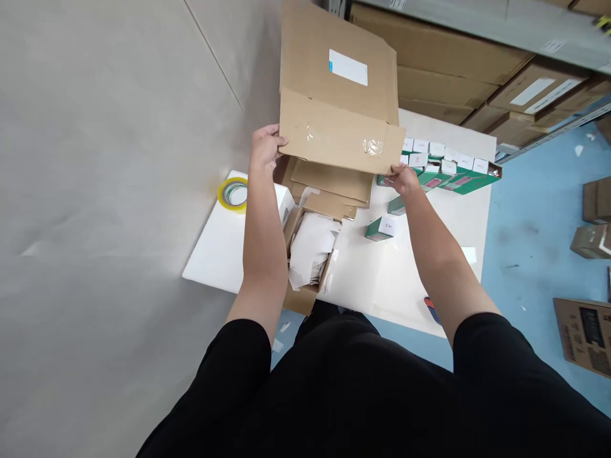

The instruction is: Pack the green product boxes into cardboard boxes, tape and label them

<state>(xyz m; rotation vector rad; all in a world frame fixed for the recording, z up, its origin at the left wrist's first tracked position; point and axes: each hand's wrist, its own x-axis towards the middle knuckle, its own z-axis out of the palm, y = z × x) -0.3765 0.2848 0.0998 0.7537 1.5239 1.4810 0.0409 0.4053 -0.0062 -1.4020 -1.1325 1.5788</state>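
Observation:
A flattened brown cardboard box (337, 89) with a white label is held up over the white table (405, 273). My left hand (265, 146) grips its lower left corner, fingers closed on the edge. My right hand (405, 179) pinches its lower right corner. Under the box lie more folded cardboard pieces (331, 187) and a small open carton stuffed with crumpled white paper (310, 248). A small green and white box (380, 228) stands on the table just left of my right forearm.
A row of small green and white boxes (446, 168) lies along the table's far right. A yellow tape roll (233, 193) sits at the left corner. Stacked cartons (477, 83) fill the shelves behind. Loose cartons (585, 334) lie on the blue floor.

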